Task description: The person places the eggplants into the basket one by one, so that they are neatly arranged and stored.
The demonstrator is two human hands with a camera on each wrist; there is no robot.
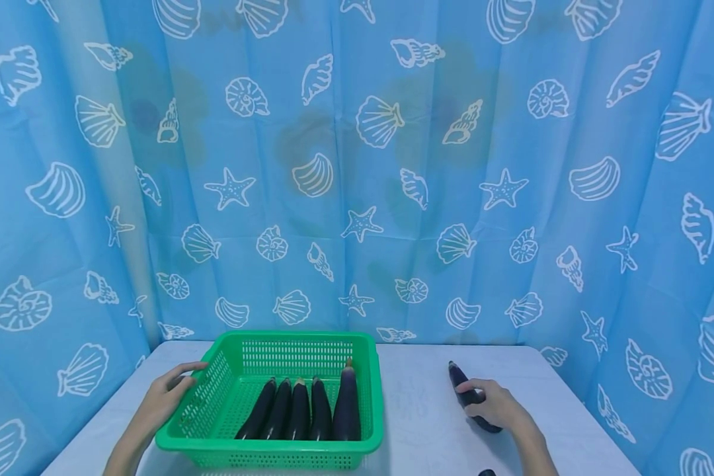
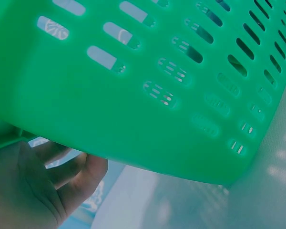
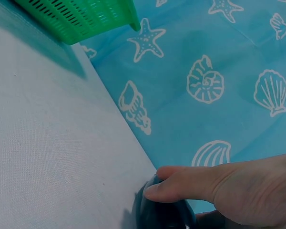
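My left hand (image 1: 163, 396) holds the left rim of a green plastic basket (image 1: 268, 455); its bent fingers (image 2: 86, 179) show beside the perforated wall in the left wrist view. Inside the basket, several dark purple eggplants lie side by side toward the right; the rightmost eggplant (image 1: 348, 406) is the largest. To the right of the basket, my right hand (image 1: 496, 404) grips a single eggplant (image 1: 459, 378) around its middle, thumb on the near side. That eggplant lies slanted, at or close to the tabletop. Only part of it shows in the right wrist view.
A white cloth covers the table (image 1: 416, 396). At the bottom edge of the head view, the tip of another dark object (image 1: 486, 473) peeks in. A blue shell-patterned curtain (image 1: 357, 198) hangs behind the table and along both sides.
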